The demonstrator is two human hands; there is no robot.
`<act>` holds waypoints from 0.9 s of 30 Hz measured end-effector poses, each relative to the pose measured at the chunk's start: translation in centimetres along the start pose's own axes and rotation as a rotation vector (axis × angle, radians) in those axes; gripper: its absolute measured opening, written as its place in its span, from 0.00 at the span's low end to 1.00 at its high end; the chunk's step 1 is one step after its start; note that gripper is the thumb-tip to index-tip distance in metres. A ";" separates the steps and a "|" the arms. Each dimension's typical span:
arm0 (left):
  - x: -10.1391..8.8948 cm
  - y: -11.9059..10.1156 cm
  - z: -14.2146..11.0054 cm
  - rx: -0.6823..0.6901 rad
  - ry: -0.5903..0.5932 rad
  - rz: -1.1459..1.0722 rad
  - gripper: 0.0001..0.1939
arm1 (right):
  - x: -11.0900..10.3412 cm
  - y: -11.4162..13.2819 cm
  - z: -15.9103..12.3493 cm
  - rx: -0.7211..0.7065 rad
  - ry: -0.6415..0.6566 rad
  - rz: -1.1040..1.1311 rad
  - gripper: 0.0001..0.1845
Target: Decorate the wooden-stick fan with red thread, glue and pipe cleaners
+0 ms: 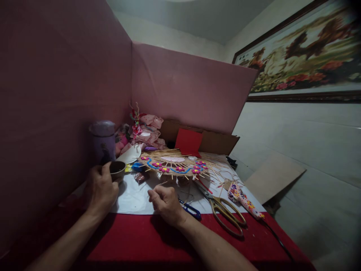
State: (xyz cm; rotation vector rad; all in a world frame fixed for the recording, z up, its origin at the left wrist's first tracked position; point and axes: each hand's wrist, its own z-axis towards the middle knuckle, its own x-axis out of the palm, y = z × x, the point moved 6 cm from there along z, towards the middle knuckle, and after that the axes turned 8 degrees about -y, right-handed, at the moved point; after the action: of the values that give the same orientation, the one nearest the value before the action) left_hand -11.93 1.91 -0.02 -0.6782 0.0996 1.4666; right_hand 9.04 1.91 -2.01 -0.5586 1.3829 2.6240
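Note:
My left hand grips a small brown cup by its side, its dark open mouth tilted toward me. Over the white sheet, my right hand is closed with thumb and fingertips together. A thin line shows just above its fingers, and whether it is pinched there I cannot make out. Behind that hand lies a round craft piece of thin sticks, its brown band decorated with pink flowers and a wavy blue line. Blue-handled scissors lie partly hidden by the right hand.
Large gold-handled scissors and a flower-patterned glue gun with a black cord lie to the right. A purple container stands at the left, near a blue packet. Red paper leans at the back, before pink panels.

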 end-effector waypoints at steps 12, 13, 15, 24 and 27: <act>-2.5 -7.4 -1.8 0.591 -0.157 -0.040 0.06 | -0.2 1.2 -0.4 -0.174 -0.006 -0.177 0.14; -2.8 -8.3 -1.9 0.619 -0.152 -0.072 0.06 | -0.3 1.4 -0.4 -0.195 -0.013 -0.189 0.14; -3.5 -9.9 -1.6 0.622 -0.150 -0.148 0.06 | -0.4 2.0 -0.6 -0.256 -0.038 -0.229 0.13; -4.5 -15.1 1.2 0.438 -0.233 -0.595 0.11 | -1.9 4.6 -1.2 -0.668 -0.270 -0.440 0.14; -4.3 -15.1 0.7 0.394 -0.237 -0.720 0.13 | -3.1 5.6 -1.4 -0.634 -0.292 -0.448 0.12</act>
State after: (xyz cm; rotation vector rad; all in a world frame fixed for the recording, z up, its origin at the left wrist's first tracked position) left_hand 1.34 -0.88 7.96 -0.1734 -0.0397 0.7854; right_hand 10.70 -2.23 2.73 -0.4477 0.2779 2.5759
